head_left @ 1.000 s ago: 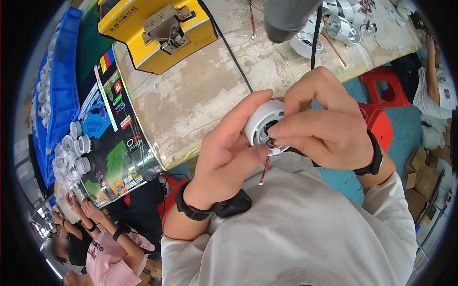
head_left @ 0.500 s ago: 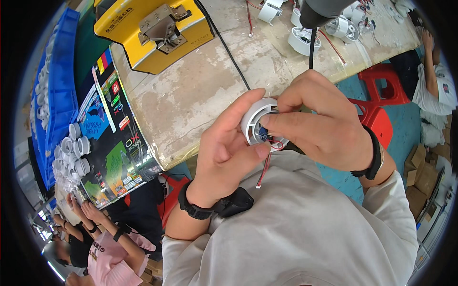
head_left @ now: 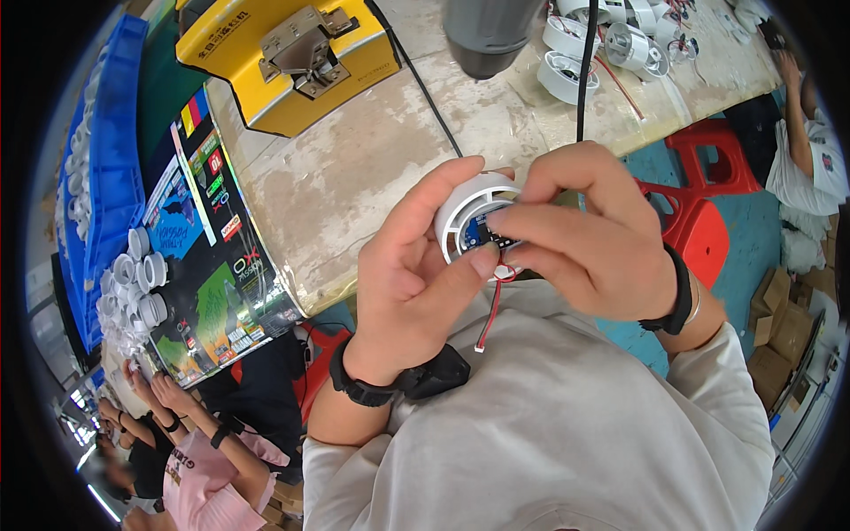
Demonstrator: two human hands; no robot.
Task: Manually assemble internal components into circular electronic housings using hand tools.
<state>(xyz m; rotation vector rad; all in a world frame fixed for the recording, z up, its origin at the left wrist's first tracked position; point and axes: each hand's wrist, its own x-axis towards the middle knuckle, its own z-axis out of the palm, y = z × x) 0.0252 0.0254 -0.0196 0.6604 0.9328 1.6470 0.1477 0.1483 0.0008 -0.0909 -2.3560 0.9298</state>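
Note:
My left hand point(head_left: 416, 274) is closed around a round white plastic housing point(head_left: 452, 208) with a slotted rim, held above the table's near edge. Its thumb presses at the lower side of the opening. Inside the housing sits a small blue circuit board point(head_left: 474, 233) with black parts on it. From it a thin red and black wire lead point(head_left: 492, 314) hangs down, ending in a small white plug. My right hand point(head_left: 593, 239) reaches in from the right, with bent fingers and thumb at the board. Those fingertips partly cover the board, so their exact grip is hidden.
A dark cylindrical tool point(head_left: 491, 40) hangs over the table point(head_left: 354, 168), near a black cable point(head_left: 586, 80). A yellow machine point(head_left: 292, 71) stands at the far left. White housings point(head_left: 567, 75) lie far right; white rings point(head_left: 133, 283) and a blue bin point(head_left: 119, 133) are left. Red stools point(head_left: 699, 234) and co-workers flank me.
The housing has tilted and shifted slightly left, showing more of the blue board. My right fingers have moved over the board. The hanging tool has swung left.

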